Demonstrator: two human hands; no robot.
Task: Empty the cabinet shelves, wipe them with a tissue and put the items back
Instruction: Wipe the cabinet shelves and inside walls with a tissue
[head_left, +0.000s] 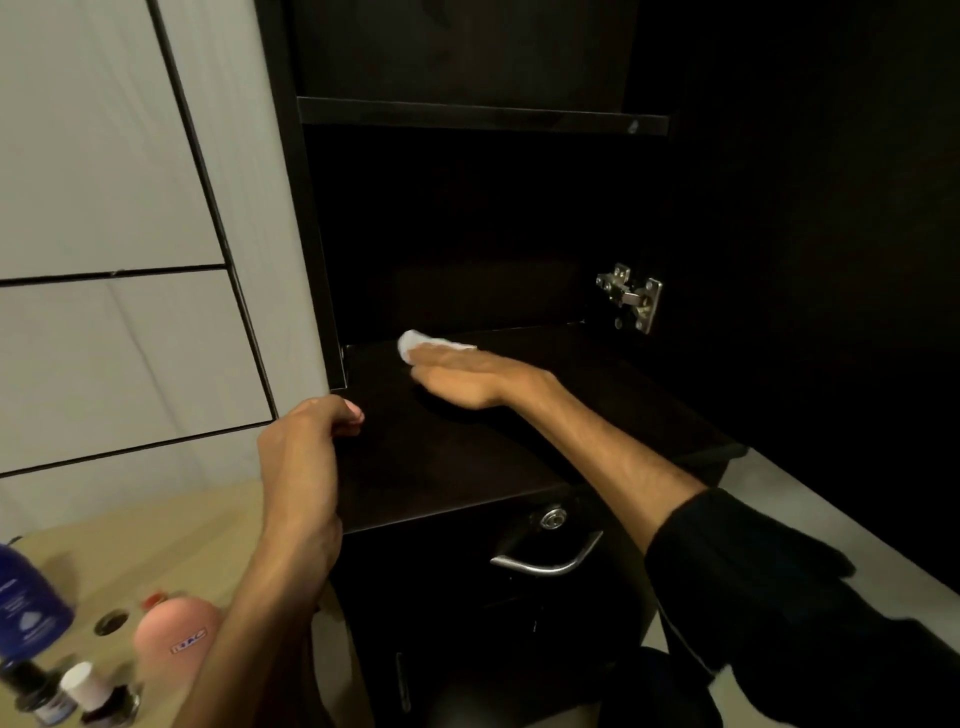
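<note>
Cabinet shelf (467, 452), dark and bare, runs across the middle. At far left a blue bottle (28, 603), a pink bottle (174, 642) and small vials (78, 686) stand on the bench (171, 525). The left hand (306, 452) curls its fingers on the shelf's front corner, apparently holding nothing. The right hand (467, 376) presses a white tissue (421, 344) flat, fingers straight.

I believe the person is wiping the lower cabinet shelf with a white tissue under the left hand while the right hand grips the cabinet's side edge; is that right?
Not quite: the hands are swapped. In the head view the right hand lies flat on the white tissue, wiping the lower cabinet shelf, while the left hand grips the cabinet's side edge.
</note>
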